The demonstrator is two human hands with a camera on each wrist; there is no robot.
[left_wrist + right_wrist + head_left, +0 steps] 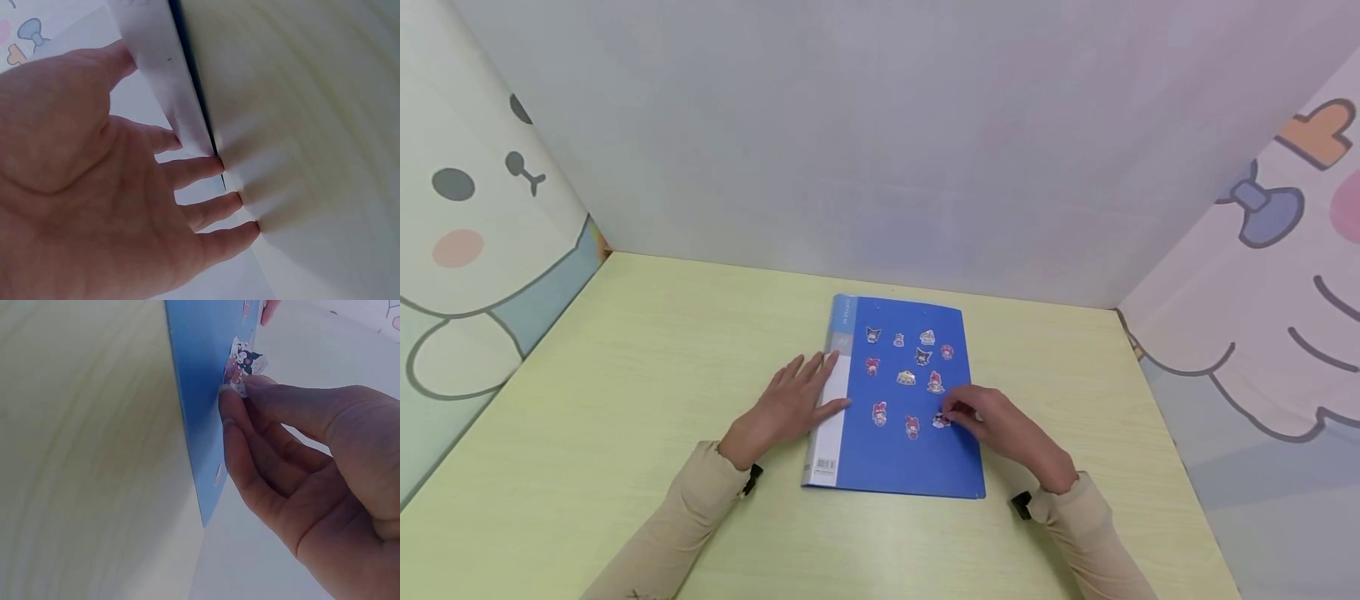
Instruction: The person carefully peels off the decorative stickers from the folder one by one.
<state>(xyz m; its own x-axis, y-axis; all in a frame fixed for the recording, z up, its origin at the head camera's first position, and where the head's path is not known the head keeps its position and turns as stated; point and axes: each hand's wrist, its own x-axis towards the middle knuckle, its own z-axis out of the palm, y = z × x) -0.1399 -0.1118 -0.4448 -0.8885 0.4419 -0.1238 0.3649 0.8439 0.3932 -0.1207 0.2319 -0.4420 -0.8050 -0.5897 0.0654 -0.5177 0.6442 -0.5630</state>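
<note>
A blue file folder (910, 468) lies flat on the table, its white-labelled spine (829, 429) to the left. Several small cartoon stickers are spread over its cover, among them a black-eared one (922, 357) and a yellowish one (906, 377). My left hand (786, 408) rests across the spine edge, thumb on the label; in the left wrist view its fingers (215, 209) are spread and fairly straight. With thumb and fingertips, my right hand (1007, 427) pinches a small cartoon sticker (240, 361) at the lower right of the cover. Part of that sticker is hidden by the fingertips.
The pale wood-grain table (700, 333) extends around the folder on all sides. A plain whitish wall (865, 150) stands at the back, with cartoon-printed panels (467, 217) on the left and right. A dark wrist strap piece (1022, 505) shows near the right cuff.
</note>
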